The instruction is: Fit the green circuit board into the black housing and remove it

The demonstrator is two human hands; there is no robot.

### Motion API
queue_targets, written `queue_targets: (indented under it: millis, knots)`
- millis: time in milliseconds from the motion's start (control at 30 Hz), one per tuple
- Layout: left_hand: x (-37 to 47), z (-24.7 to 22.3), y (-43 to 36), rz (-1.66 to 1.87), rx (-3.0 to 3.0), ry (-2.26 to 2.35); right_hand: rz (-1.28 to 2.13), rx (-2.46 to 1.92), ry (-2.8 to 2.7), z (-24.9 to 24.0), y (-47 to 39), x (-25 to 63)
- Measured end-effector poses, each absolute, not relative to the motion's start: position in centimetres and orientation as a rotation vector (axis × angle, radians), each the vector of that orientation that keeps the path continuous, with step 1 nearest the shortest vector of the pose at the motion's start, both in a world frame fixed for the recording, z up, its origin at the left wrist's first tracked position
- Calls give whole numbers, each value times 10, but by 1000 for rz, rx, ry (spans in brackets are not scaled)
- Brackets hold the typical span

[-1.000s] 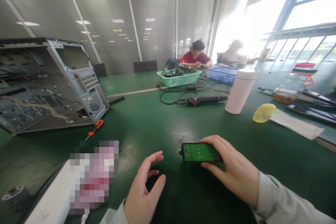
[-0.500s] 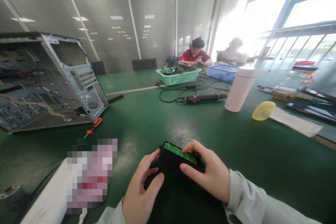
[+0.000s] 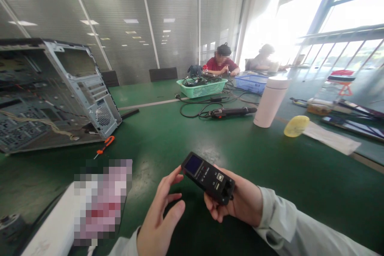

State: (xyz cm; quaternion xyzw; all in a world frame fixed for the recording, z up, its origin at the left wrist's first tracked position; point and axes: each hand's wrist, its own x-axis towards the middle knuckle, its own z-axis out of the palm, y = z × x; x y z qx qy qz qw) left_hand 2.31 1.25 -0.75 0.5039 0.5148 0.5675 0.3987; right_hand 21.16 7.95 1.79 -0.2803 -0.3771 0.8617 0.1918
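My right hand (image 3: 244,194) grips a black box-shaped electronic device (image 3: 207,180) from beneath and from its right end. The device is tilted, with its panel facing me. A small dark screen sits at its upper left, and white-lettered sockets lie towards its lower right. My left hand (image 3: 160,210) is open at the left of the device, thumb and fingers apart. Its index fingertip is at the device's upper-left corner; whether it touches cannot be made out. To the left lie a pixelated pink item (image 3: 105,204) and a white, box-like object (image 3: 51,220).
At left stands an opened computer case (image 3: 105,116), with an orange-handled screwdriver (image 3: 105,147) before it. Ahead are a corded black tool (image 3: 232,112), a green basket (image 3: 204,89), a blue basket (image 3: 252,83), a pink bottle (image 3: 271,104) and a yellow object (image 3: 296,126). Two people sit beyond.
The device has been turned over: its green circuit board faced up before, and now the screen panel shows. My right hand has shifted from gripping over the top to holding underneath.
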Motion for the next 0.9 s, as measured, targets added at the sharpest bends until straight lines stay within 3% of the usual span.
queue_targets:
  millis: [200, 333, 400, 600, 900]
  knots:
    - [18, -7, 14, 1363, 1274, 1301, 1649, -982, -1424, 15, 80, 215]
    - [22, -1, 15, 1351, 1323, 1332, 896, -874, -1934, 15, 73, 219]
    - [23, 2, 16, 1327, 1379, 1370, 700, -805, -2077, 16, 68, 220]
    - [22, 6, 19, 1251, 1497, 1455, 513, -804, -2154, 17, 65, 221]
    - [24, 10, 16, 1270, 1524, 1439, 551, -831, -2189, 19, 69, 223]
